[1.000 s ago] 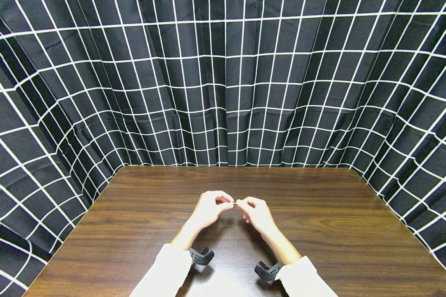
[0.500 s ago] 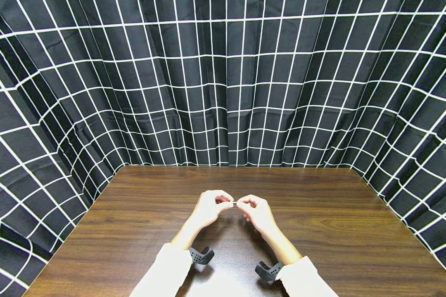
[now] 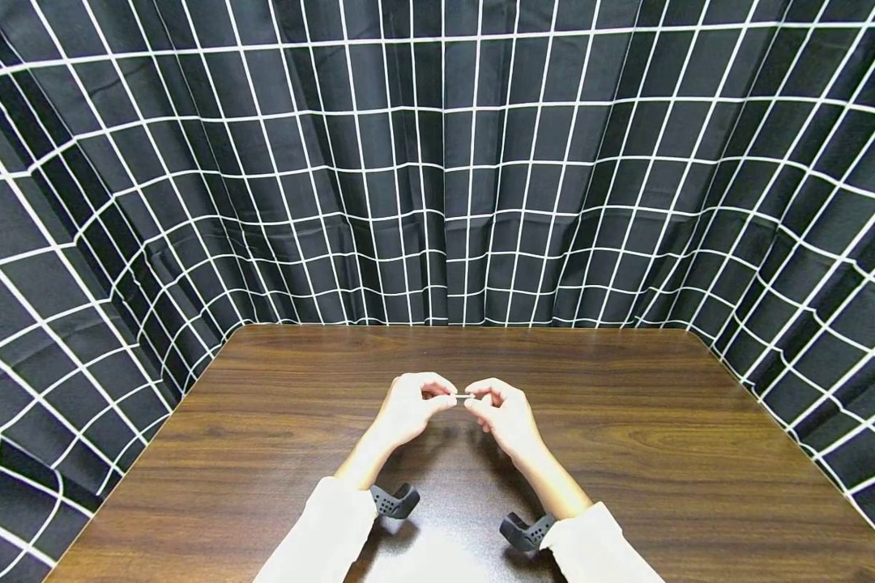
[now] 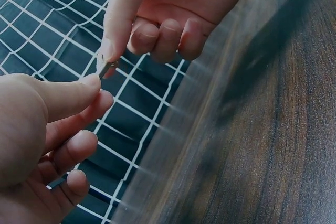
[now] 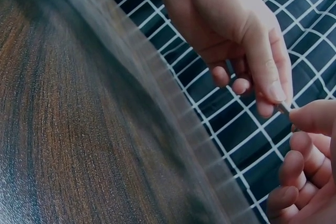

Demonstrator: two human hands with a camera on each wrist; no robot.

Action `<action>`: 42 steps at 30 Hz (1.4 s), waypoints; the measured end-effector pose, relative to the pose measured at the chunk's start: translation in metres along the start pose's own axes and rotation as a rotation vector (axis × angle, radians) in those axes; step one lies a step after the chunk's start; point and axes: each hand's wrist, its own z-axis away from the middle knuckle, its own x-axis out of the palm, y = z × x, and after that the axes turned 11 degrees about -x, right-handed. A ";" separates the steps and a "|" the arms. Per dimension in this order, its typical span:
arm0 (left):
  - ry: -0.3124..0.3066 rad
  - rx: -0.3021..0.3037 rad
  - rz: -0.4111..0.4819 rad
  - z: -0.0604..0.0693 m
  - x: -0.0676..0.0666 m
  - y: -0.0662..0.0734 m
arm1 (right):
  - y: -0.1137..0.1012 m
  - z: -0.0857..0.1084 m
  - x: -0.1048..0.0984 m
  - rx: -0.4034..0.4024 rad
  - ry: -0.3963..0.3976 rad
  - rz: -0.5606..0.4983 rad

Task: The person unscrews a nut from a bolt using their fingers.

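Between the two hands, above the table's middle, lies a small thin metal rod [image 3: 463, 396], roughly level. My left hand [image 3: 411, 409] pinches its left end between thumb and index finger. At the other end, the thumb and index finger of my right hand [image 3: 506, 417] curl round the rod, with a slight gap between the fingertips in the head view. Seen from the left wrist, the metal rod [image 4: 106, 68] is short and dark, mostly covered by fingertips. The right wrist view also shows the rod [image 5: 284, 108]; its exact kind is too small to tell.
A brown wood-grain table [image 3: 299, 364] spreads under both forearms. Dark curtain [image 3: 437, 186] with a white grid surrounds its back and sides. Dark bands with camera mounts [image 3: 397, 502] sit on both wrists, beside white sleeves [image 3: 328, 526].
My right index finger has lifted slightly away from the thumb, and more of the rod's right end shows. The left hand has stayed nearly still.
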 end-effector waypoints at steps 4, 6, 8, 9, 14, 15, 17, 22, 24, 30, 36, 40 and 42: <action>0.001 -0.006 0.009 0.000 0.000 0.000 | -0.018 0.003 -0.002 -0.037 -0.033 -0.009; 0.000 -0.014 0.009 0.000 0.000 0.000 | -0.024 0.004 -0.003 -0.060 -0.045 -0.006; 0.000 -0.014 0.002 0.000 0.000 0.000 | -0.025 0.004 -0.003 -0.077 -0.049 -0.008; 0.000 -0.011 0.000 0.000 0.000 0.000 | -0.021 0.003 -0.003 -0.082 -0.048 -0.006; 0.000 -0.006 -0.008 0.000 0.000 0.001 | 0.001 0.001 -0.002 -0.103 -0.038 0.024; -0.001 -0.008 -0.007 0.000 0.000 0.001 | 0.003 0.001 -0.001 -0.102 -0.040 0.031; 0.000 -0.007 -0.011 0.000 0.000 0.000 | 0.005 0.000 0.000 -0.100 -0.045 0.042; 0.001 -0.001 -0.020 0.000 0.000 0.000 | -0.010 0.002 0.000 -0.071 -0.065 0.066; 0.000 -0.002 -0.015 0.000 0.000 0.000 | -0.022 0.004 0.000 -0.053 -0.070 0.083; -0.006 0.003 0.009 0.001 0.002 0.002 | -0.008 0.002 0.001 -0.015 -0.038 0.126; -0.012 0.008 0.023 0.002 0.003 0.005 | 0.007 0.001 0.000 -0.012 -0.019 0.182; -0.004 0.006 0.005 0.002 0.003 0.004 | 0.007 0.001 -0.001 -0.014 -0.020 0.187; -0.003 0.001 -0.006 0.002 0.002 0.005 | 0.006 0.001 -0.001 -0.015 -0.016 0.187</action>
